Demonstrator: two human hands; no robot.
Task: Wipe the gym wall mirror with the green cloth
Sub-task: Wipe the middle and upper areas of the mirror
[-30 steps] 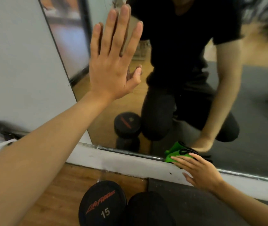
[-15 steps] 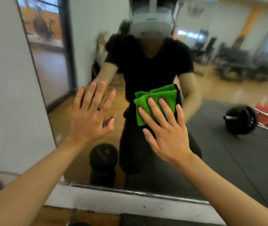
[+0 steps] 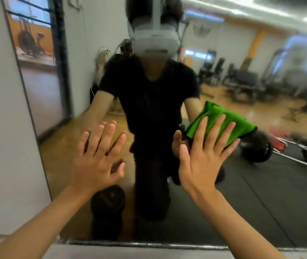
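While the white wall (image 3: 3, 128) fills the far left, the mirror (image 3: 261, 202) begins at a slanted dark edge just beside it and runs out of view to the right.

Left hand (image 3: 94, 161): flat on the glass near that edge, fingers straight and spread, grip apart, holding nothing. Judgement: it serves as a brace so the kneeling person can lean in. Below it a dark dumbbell (image 3: 107, 202) shows as a reflection only.

Right hand (image 3: 203, 159): fingers straight, grip apart, palm and fingers pressing the folded green cloth (image 3: 218, 109) flat against the glass, right of centre. The cloth sticks out above and to the right of the fingertips. Judgement: folding makes a thick pad, and the flat palm spreads pressure evenly.

Edges: the bottom ledge (image 3: 149, 252) lies well below both hands; the bracing hand sits between the cloth and the left edge.

Open room: broad glass to the right and upward, so strokes that way look easiest. View is blurred; streaks or dirt cannot be judged.
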